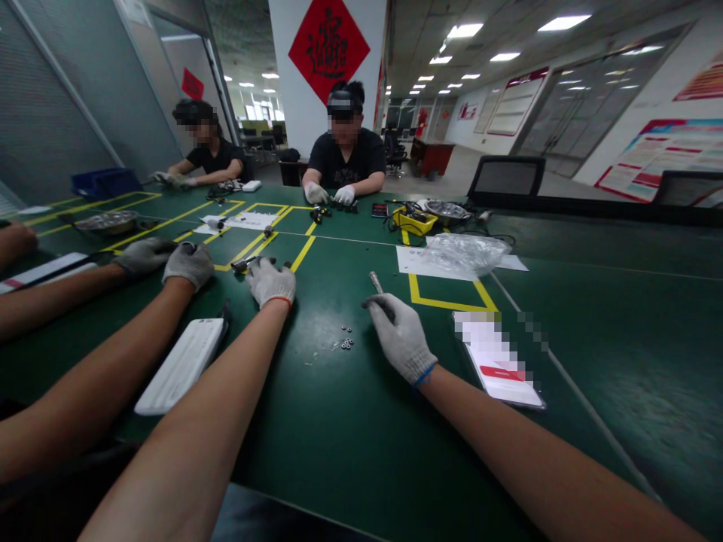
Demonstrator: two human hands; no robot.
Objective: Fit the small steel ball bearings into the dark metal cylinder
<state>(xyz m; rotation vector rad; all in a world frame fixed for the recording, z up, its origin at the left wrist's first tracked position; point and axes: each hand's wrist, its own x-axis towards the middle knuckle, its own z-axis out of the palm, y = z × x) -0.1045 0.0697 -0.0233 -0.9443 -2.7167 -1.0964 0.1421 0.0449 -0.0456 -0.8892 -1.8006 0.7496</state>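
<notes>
My left hand [272,281], in a grey glove, is closed around a small metal part [243,264] that sticks out to its left, just above the green table [339,421]. My right hand [400,336], also gloved, grips a short metal rod [376,282] that points up and away from me. Between my hands several tiny metal washers [346,340] lie loose on the table. A white flat device [184,366] rests beside my left forearm.
A co-worker's gloved hands [169,260] reach in from the left. A phone [500,363] lies right of my right hand. Farther off are a plastic bag [460,252] on paper, a yellow box [415,220] and a metal dish [107,221]. Two people sit across the table.
</notes>
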